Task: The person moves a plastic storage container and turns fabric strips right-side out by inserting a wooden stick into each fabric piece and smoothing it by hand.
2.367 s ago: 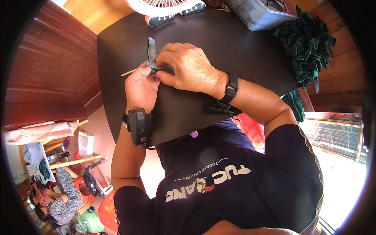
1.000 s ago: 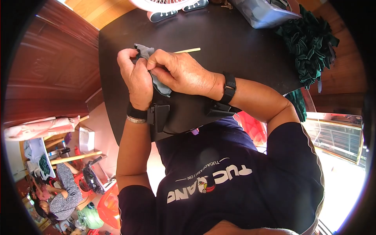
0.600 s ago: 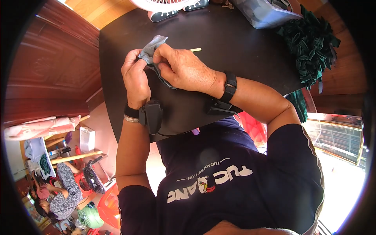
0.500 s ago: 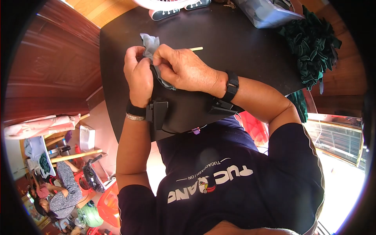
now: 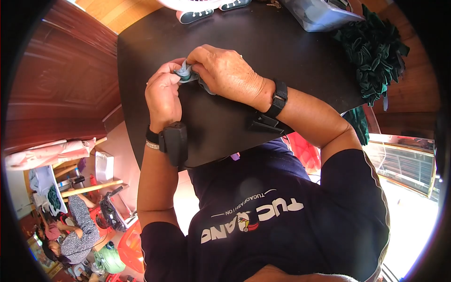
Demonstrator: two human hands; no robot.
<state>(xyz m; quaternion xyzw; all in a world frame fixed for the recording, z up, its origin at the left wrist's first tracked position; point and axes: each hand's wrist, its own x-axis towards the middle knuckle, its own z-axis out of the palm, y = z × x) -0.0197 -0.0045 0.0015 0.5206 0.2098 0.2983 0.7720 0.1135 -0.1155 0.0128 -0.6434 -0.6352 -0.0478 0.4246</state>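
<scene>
A small strip of grey-green cloth (image 5: 185,73) is bunched and folded between my two hands above the dark table. My left hand (image 5: 163,91) pinches its left side between thumb and fingers. From the right, my right hand (image 5: 224,70) grips the cloth with thumb and forefinger, and a darker end hangs below its fingers. The fingers hide part of the cloth. Both wrists wear black straps with black box-like devices.
A heap of dark green velvet pieces (image 5: 373,58) lies at the table's right edge. Behind it stands a clear plastic bin (image 5: 324,16). A white object with shoe-shaped feet (image 5: 196,17) stands at the far edge. Another person (image 5: 82,230) sits at lower left.
The cloth went from stretched out lengthwise to folded and bunched between the fingers. My right hand has risen slightly and now covers the pale stick on the table. My left wrist has turned.
</scene>
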